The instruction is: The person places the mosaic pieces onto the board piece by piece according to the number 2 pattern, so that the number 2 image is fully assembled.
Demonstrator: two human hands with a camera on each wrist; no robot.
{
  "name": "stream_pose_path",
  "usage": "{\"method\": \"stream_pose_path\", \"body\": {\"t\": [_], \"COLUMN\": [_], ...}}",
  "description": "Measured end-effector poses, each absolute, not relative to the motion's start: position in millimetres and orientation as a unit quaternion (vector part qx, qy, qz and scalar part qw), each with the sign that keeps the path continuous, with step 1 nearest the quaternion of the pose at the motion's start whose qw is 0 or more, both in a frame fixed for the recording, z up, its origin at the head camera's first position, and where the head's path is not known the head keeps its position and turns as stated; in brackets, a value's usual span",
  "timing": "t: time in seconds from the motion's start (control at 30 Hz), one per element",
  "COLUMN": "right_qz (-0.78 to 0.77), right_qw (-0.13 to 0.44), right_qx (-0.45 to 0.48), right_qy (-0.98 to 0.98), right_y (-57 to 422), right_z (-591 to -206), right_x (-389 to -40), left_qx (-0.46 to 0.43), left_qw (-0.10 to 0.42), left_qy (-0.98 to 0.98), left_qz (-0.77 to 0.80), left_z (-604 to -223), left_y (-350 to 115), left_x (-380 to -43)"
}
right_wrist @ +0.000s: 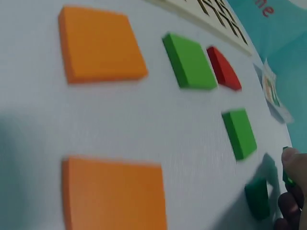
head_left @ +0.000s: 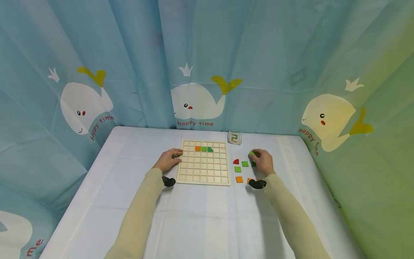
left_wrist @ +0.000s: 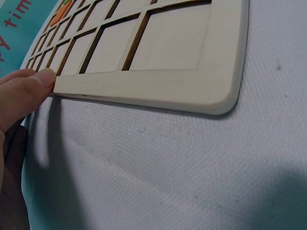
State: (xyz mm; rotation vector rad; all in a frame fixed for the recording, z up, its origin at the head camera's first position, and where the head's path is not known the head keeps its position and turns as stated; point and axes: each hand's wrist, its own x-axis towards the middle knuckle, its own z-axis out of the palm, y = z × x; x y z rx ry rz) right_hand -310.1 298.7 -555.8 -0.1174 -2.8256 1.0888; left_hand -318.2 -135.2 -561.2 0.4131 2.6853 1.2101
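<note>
A pale wooden grid board (head_left: 203, 169) lies on the table. In one of its upper rows sit an orange square (head_left: 198, 148), a green square (head_left: 204, 149) and a dark green quarter-round piece (head_left: 210, 149). My left hand (head_left: 167, 159) rests against the board's left edge, and its thumb (left_wrist: 44, 79) touches the rim in the left wrist view. To the right of the board, my right hand (head_left: 264, 162) pinches a green tile (right_wrist: 287, 167), partly hidden by the fingers. Just below that hand is a dark green piece (right_wrist: 258, 199) on the table.
Loose between board and right hand are a red quarter-round piece (head_left: 236, 162), green squares (head_left: 237, 169) and orange squares (head_left: 239, 179). A small paper with a printed pattern (head_left: 234, 138) lies by the board's upper right corner. A whale-print curtain (head_left: 258, 54) hangs behind the table.
</note>
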Motion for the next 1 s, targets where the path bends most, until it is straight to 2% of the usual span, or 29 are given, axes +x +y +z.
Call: {"method": "stream_pose_path", "body": {"t": [0.13, 0.27, 0.67, 1.0], "right_qz": [0.373, 0.369, 0.361, 0.307], "right_qw": [0.058, 0.055, 0.013, 0.001], "right_qx": [-0.023, 0.033, 0.165, 0.206], "right_qy": [-0.926, -0.927, -0.918, -0.929], "right_y": [281.8, 257.2, 175.1, 159.8], "right_z": [-550.9, -544.5, -536.4, -548.7], "right_x": [-315.1, -321.5, -328.6, -329.7], "left_qx": [0.142, 0.143, 0.133, 0.129], "left_qw": [0.086, 0.087, 0.091, 0.090], "left_qy": [0.898, 0.898, 0.898, 0.897], "left_qz": [0.407, 0.407, 0.410, 0.413], "left_z": [-561.7, -561.0, -559.2, -560.4], "left_y": [-136.3, -136.8, -135.4, -135.5], "left_x": [-319.1, -319.5, -317.7, -319.0]}}
